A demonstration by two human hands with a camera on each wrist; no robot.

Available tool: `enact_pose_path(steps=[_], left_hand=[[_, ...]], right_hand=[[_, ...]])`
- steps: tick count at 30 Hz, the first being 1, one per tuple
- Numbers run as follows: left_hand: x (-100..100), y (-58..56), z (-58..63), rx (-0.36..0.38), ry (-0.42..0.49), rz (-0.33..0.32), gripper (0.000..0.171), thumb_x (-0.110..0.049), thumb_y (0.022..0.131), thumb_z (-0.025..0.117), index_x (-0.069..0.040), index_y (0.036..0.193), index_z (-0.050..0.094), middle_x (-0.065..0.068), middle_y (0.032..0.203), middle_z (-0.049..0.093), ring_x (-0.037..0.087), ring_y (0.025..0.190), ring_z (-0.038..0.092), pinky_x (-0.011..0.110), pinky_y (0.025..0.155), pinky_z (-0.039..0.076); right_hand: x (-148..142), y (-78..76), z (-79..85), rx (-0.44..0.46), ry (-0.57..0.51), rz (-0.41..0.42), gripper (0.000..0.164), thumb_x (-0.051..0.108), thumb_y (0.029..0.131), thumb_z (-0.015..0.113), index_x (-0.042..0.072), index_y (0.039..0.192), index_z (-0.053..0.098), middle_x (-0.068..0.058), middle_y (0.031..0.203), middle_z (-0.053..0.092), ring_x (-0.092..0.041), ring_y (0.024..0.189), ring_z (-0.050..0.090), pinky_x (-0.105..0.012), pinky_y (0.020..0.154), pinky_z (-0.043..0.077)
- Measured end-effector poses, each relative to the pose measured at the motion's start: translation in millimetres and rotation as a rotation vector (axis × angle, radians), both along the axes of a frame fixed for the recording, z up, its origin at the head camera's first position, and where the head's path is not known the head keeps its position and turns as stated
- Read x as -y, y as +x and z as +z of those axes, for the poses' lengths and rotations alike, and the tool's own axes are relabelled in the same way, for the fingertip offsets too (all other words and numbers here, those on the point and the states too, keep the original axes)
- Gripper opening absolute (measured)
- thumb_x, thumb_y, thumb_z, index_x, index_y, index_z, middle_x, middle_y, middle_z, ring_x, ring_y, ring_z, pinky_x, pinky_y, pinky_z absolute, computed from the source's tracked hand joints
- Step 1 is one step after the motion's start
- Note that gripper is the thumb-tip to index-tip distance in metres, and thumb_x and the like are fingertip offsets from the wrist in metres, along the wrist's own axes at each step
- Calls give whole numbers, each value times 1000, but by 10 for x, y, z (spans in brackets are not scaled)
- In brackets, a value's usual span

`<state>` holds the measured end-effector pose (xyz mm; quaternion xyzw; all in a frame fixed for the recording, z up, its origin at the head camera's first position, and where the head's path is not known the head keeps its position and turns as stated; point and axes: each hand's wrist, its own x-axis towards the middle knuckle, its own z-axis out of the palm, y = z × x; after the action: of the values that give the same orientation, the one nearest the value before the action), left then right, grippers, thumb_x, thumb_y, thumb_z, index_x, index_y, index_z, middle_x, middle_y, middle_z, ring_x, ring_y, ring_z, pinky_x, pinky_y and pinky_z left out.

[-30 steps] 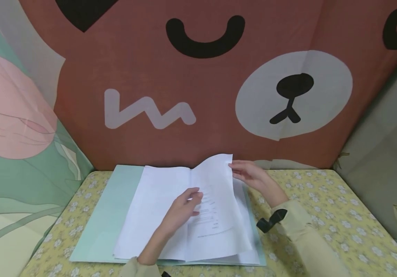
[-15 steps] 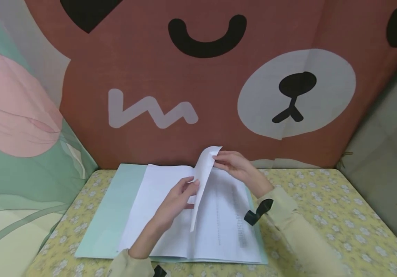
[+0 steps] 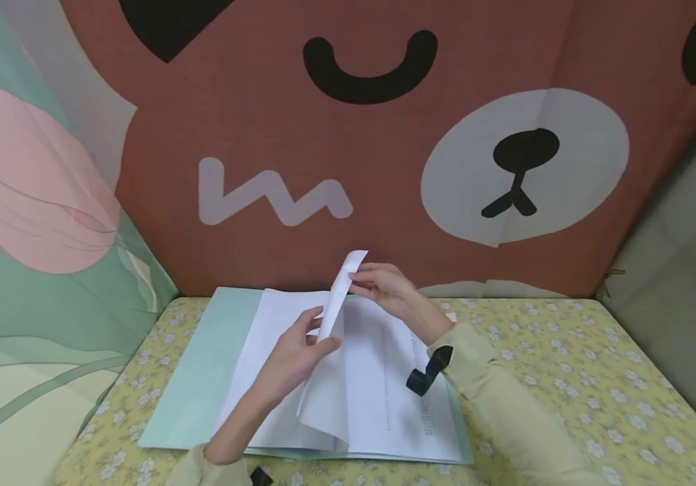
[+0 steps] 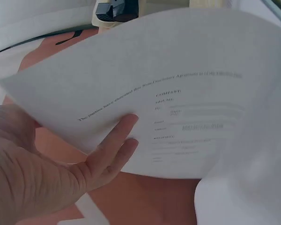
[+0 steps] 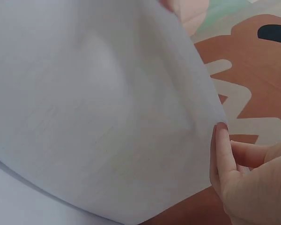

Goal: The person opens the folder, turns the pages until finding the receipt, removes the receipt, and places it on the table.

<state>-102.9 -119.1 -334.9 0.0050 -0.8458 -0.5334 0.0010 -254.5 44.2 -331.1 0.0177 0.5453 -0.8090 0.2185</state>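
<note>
A white printed sheet of paper [image 3: 337, 297] stands raised and curled out of an open stack of white pages [image 3: 378, 378]. My right hand [image 3: 387, 290] pinches its upper outer edge; in the right wrist view the fingertips [image 5: 221, 129] lie right at that edge. Lower down, the left hand [image 3: 296, 354] holds the same sheet between thumb and fingers. Two of its fingers rest on the printed face [image 4: 187, 117] in the left wrist view, while its thumb is hidden behind the paper. The pages lie in a light green folder [image 3: 202, 378].
The table has a yellow flowered cloth [image 3: 566, 378]. A brown hanging with a printed bear [image 3: 262, 101] rises right behind the folder. Patterned cloth [image 3: 38, 182] also hangs at both sides. A black strap [image 3: 429, 371] is on the right sleeve.
The sheet has swung from the right side up and leftward past the middle, showing the printed page beneath. The right hand travels left with it; the left hand has come to hold it too.
</note>
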Motion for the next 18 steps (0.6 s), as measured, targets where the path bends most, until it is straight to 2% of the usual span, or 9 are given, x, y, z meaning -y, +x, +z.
enact_pose_path(steps=[5, 8, 10, 13, 18], left_hand=[[62, 20, 42, -74, -167, 20, 59, -7, 92, 62, 0, 149, 49, 23, 137, 62, 36, 111, 66, 51, 87, 57], [114, 30, 65, -80, -253, 13, 59, -2, 92, 58, 2, 150, 46, 25, 138, 61, 35, 110, 66, 55, 89, 56], [151, 37, 66, -79, -304, 7, 60, 0, 93, 56, 4, 152, 43, 26, 142, 58, 37, 116, 64, 59, 94, 54], [205, 46, 46, -93, -366, 4, 61, 6, 93, 52, 9, 153, 40, 29, 147, 53, 41, 126, 59, 61, 102, 49], [311, 36, -36, -111, -454, 22, 61, 12, 92, 48, 13, 152, 37, 33, 142, 54, 44, 131, 55, 59, 107, 46]], right_hand=[[108, 26, 18, -22, -7, 30, 47, -11, 101, 55, -13, 148, 45, -28, 149, 48, -39, 139, 50, -40, 105, 49], [193, 30, 19, -35, -9, 43, 48, -11, 101, 56, -13, 148, 45, -29, 148, 49, -39, 138, 51, -40, 103, 50], [248, 31, 15, -42, -3, 49, 47, -11, 101, 57, -14, 147, 45, -29, 147, 50, -38, 136, 53, -39, 102, 52], [312, 34, -7, -67, 18, 61, 44, -11, 100, 58, -15, 143, 49, -28, 140, 55, -35, 126, 62, -38, 98, 55], [336, 62, -64, -208, 153, 124, 31, -2, 98, 67, -12, 127, 63, -22, 116, 71, -28, 100, 75, -37, 90, 60]])
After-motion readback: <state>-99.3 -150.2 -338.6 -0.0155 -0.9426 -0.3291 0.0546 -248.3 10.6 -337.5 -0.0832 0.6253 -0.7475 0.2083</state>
